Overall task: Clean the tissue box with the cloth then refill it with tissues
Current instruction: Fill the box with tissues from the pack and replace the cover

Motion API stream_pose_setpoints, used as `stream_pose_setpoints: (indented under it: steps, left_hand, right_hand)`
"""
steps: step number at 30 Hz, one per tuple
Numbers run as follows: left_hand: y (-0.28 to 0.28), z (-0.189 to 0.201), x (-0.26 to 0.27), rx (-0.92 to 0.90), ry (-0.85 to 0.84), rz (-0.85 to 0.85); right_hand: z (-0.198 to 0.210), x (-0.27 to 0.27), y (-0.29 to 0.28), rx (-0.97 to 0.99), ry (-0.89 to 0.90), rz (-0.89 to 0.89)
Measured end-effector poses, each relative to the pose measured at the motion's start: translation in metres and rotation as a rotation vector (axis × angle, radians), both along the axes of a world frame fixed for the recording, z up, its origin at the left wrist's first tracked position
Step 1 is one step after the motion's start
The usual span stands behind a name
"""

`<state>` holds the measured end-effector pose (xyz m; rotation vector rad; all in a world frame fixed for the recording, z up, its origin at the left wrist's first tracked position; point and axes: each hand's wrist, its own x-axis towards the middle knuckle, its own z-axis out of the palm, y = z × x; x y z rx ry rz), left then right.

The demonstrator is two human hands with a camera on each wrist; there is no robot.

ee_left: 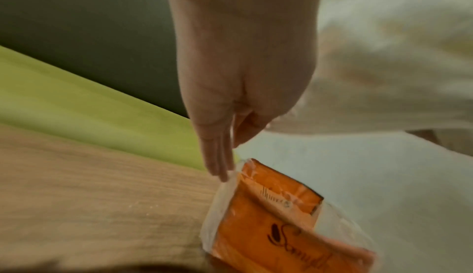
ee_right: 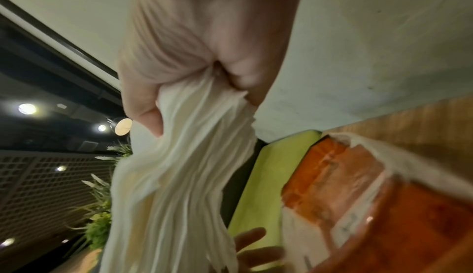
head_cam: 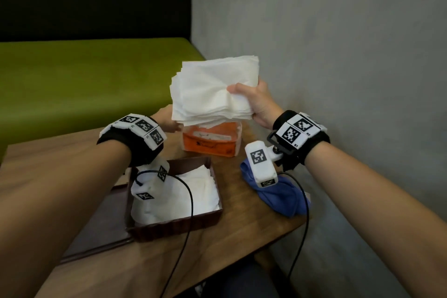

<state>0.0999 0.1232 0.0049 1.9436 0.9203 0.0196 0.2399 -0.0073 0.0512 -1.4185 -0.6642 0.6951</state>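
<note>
The stack of tissues (head_cam: 212, 91) is light, soft and loosely layered; the sheets slide against one another and fan out at the free edges, so it is judged to need a firm pinch across its full thickness at one edge, with support from below to keep the lower sheets from slipping away. The right hand (head_cam: 256, 101) holds the stack raised above the orange tissue pack (head_cam: 211, 139), thumb on the near face and fingers curled behind; the right wrist view shows the sheets bunched in the closed grip and hanging splayed beneath it. The lowest sheets appear to lie at or just above the torn mouth of the pack; whether they are fully clear of it cannot be told. The left hand (ee_left: 230, 95) is extended with fingers straight and close together, the fingertips (ee_left: 222, 173) at the clear plastic edge of the pack; it grips nothing, and appears to steady the wrapper while the stack is drawn upward. The pack is thin film, pliable and slippery, and is judged likely to lift with the tissues unless held down. The brown tissue box (head_cam: 179, 226) stands open on the wooden table (head_cam: 72, 152), nearer the person than the pack, and already contains a layer of white tissues. The blue cloth (head_cam: 283, 201) lies crumpled on the table to the right of the box, partly hidden by the right wrist camera, touched by neither hand. The refill step is judged to be under way.
</note>
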Motion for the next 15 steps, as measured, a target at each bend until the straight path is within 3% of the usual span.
stream_pose_setpoints:
  steps: [2, 5, 8, 10, 12, 15]
  left_hand:
    - [-0.006, 0.01, -0.017, -0.308, -0.227, 0.088]
    - [-0.025, 0.029, -0.043, -0.56, -0.499, 0.183]
    - [-0.035, 0.044, -0.073, -0.794, -0.613, 0.291]
    - [-0.041, 0.043, -0.096, -0.791, -0.557, 0.214]
    - [-0.047, 0.032, -0.116, -0.655, -0.444, 0.145]
    - [-0.046, 0.014, -0.132, -0.503, -0.358, 0.193]
  right_hand:
    - [0.013, -0.012, -0.006, 0.06, 0.054, 0.022]
    - [0.019, -0.041, -0.017, 0.059, 0.164, 0.023]
    - [0.004, -0.071, -0.029, -0.105, 0.138, -0.028]
    - [-0.006, -0.086, -0.037, -0.191, 0.107, -0.046]
    - [-0.013, -0.103, -0.042, -0.256, 0.106, -0.047]
    - [-0.029, -0.122, -0.042, -0.406, 0.007, 0.03]
